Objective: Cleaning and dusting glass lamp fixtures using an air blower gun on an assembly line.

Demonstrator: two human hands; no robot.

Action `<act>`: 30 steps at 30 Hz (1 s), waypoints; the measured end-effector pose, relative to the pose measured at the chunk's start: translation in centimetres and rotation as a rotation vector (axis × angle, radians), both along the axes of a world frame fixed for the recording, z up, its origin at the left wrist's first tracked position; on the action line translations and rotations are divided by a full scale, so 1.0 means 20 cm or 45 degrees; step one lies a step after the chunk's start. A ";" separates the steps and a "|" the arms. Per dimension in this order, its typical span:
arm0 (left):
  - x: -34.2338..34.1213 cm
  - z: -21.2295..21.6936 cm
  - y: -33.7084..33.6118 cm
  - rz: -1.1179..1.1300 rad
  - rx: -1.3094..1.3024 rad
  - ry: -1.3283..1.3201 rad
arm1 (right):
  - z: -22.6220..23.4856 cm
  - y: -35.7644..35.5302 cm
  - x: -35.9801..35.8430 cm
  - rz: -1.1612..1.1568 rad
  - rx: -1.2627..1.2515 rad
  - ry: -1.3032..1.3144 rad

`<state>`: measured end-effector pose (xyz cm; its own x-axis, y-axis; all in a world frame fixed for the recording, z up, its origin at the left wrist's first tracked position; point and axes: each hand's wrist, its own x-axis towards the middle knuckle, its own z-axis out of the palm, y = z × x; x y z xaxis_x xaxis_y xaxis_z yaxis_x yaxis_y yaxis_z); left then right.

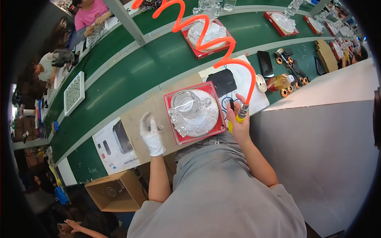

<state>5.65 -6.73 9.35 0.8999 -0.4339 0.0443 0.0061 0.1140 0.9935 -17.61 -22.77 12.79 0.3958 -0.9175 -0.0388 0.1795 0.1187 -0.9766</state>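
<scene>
A red square tray (218, 93) lies before me at the bench's near edge. On it rests a whitish round disc (208, 117) carrying a clear glass-like vessel (185, 104) with a round rim and several small clear parts at its side. My left hand (151, 135), in a white glove, hovers left of the tray, its loosely bent fingers apart and holding nothing. Bare, my right hand (240, 129) wraps round a yellow air blow gun (240, 118) beside the tray's right edge. An orange coiled hose (253, 81) runs from the gun up across the view.
Behind the tray lies a black pouch-like item (223, 82). To the right are a phone (265, 64), a bottle (281, 81) and several copper-coloured rings. Similar loaded red trays stand along the green conveyor (139, 75). A cardboard box (115, 192) sits low left; co-workers sit beyond.
</scene>
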 end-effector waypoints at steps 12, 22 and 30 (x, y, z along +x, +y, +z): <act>-0.25 -0.45 0.22 -0.402 1.265 -0.203 | -0.12 0.20 0.07 0.236 0.297 -0.379; -0.23 -0.41 0.17 -0.450 1.372 -0.211 | -0.20 0.21 0.08 0.357 0.401 -0.581; -0.22 -0.44 0.18 -0.502 1.334 -0.314 | -0.13 -0.09 -0.02 0.045 0.215 -0.343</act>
<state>1.28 -3.08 0.56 0.7103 -0.6116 -0.3485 -0.3504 -0.7366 0.5785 -18.05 -24.57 10.16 0.4442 -0.8924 -0.0790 0.4219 0.2862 -0.8603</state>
